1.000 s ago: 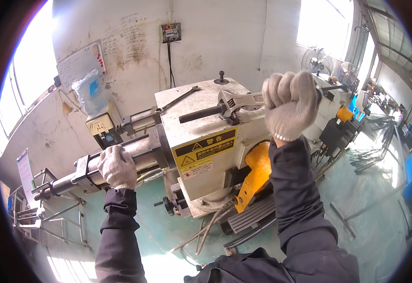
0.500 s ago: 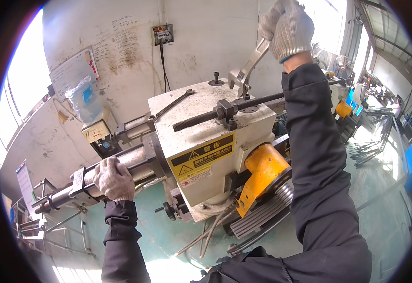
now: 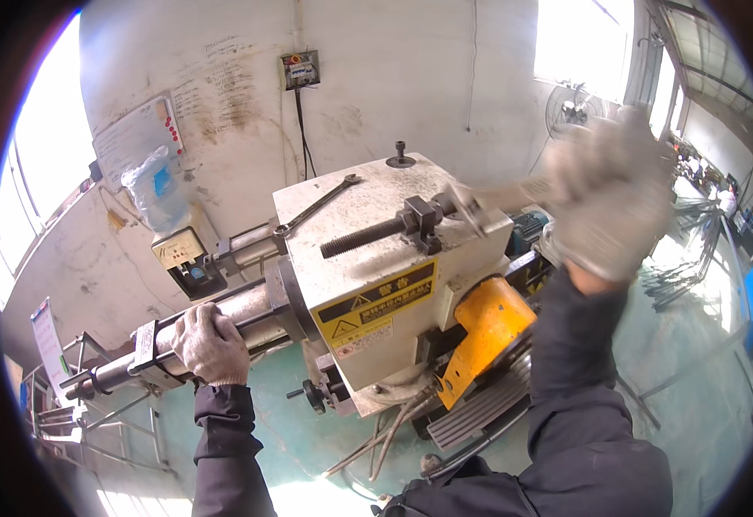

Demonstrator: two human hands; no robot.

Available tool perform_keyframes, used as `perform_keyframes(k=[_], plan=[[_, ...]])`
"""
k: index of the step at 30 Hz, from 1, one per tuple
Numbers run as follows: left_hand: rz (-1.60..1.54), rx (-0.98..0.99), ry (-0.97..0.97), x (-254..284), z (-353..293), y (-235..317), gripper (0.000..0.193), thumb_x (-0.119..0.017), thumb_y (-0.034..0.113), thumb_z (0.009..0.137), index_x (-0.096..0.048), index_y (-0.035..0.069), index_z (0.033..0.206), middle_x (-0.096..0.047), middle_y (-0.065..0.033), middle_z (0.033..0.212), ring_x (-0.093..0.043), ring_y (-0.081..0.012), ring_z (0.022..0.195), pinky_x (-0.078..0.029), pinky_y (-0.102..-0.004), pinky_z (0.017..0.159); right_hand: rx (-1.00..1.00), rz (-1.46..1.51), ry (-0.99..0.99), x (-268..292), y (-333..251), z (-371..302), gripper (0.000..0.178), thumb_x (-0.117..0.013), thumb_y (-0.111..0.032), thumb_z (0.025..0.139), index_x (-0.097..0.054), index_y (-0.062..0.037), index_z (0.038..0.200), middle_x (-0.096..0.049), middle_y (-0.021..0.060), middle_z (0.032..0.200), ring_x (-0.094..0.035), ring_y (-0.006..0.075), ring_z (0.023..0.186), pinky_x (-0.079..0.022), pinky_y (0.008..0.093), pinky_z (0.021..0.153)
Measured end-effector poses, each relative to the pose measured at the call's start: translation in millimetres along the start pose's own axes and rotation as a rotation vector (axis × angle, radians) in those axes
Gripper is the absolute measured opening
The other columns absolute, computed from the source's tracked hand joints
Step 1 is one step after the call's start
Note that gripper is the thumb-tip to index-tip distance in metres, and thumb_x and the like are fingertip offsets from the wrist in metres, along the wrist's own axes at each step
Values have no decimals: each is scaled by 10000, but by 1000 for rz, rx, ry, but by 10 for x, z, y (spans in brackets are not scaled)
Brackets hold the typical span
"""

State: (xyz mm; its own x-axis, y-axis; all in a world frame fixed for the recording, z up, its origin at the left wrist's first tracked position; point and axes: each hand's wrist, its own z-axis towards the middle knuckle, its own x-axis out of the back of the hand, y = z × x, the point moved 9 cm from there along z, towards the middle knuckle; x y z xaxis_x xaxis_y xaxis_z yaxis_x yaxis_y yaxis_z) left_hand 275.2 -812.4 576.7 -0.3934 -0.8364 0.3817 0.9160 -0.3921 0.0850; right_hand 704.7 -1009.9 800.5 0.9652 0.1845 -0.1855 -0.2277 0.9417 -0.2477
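My gloved left hand (image 3: 211,345) is closed over the long metal cylinder (image 3: 252,302) on the left side of a white machine housing (image 3: 308,250). My gloved right hand (image 3: 609,198), smeared by motion, grips the handle of an adjustable wrench (image 3: 523,194). The wrench's jaws lie over the threaded rod (image 3: 359,237), just right of a nut block (image 3: 421,220) on top of the housing; whether they touch it I cannot tell. A combination wrench (image 3: 318,205) lies on the housing's far left part. Behind the rod, a bolt (image 3: 401,157) stands upright.
An orange guard (image 3: 493,319) juts from the housing's front right, above a grey ribbed step (image 3: 484,405). Hoses (image 3: 387,435) hang below the housing. At the left stand a water dispenser (image 3: 185,254) and a metal frame (image 3: 127,422). A fan (image 3: 573,108) is by the wall.
My right hand has swung down and to the right with the adjustable wrench, whose jaws left the bolt by the rod and turned sideways over the rod. My left hand stays on the cylinder.
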Motion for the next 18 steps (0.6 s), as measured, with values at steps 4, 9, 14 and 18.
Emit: perform_keyframes(k=[4, 9, 14, 18], plan=[[17, -15, 1, -24, -13, 1, 82, -660, 129, 948, -710, 80, 990, -741, -151, 1008, -720, -412, 993, -560, -550, 920, -9, 17, -264, -359, -370, 213, 472, -401, -319, 1255, -437, -201, 799, -382, -31, 669, -356, 137, 526, -372, 327, 499], [6, 14, -3, -16, -26, -21, 121, -639, 151, 957, -733, 104, 1017, -747, -132, 1036, -712, -406, 1061, -545, -549, 954, 308, -648, -295, -91, 596, 395, 416, -461, -343, 1247, -581, -101, 931, -465, -1, 753, -446, 161, 582, -401, 355, 537], [28, 31, -21, -9, -27, -18, 124, -651, 144, 957, -747, 114, 1028, -766, -113, 1079, -717, -378, 1114, -534, -540, 992, -68, -787, -545, -488, 2204, 38, 220, -804, -198, 1115, -846, -12, 1005, -774, 81, 727, -645, 81, 595, -530, 310, 528], [11, 54, -40, -7, -21, -25, 120, -651, 145, 961, -749, 113, 1023, -766, -112, 1073, -718, -380, 1095, -528, -536, 1000, -594, -1286, -1022, -701, 2825, -389, 456, -703, -494, 1115, -828, -74, 1240, -832, 250, 1177, -795, 446, 1147, -620, 508, 1048]])
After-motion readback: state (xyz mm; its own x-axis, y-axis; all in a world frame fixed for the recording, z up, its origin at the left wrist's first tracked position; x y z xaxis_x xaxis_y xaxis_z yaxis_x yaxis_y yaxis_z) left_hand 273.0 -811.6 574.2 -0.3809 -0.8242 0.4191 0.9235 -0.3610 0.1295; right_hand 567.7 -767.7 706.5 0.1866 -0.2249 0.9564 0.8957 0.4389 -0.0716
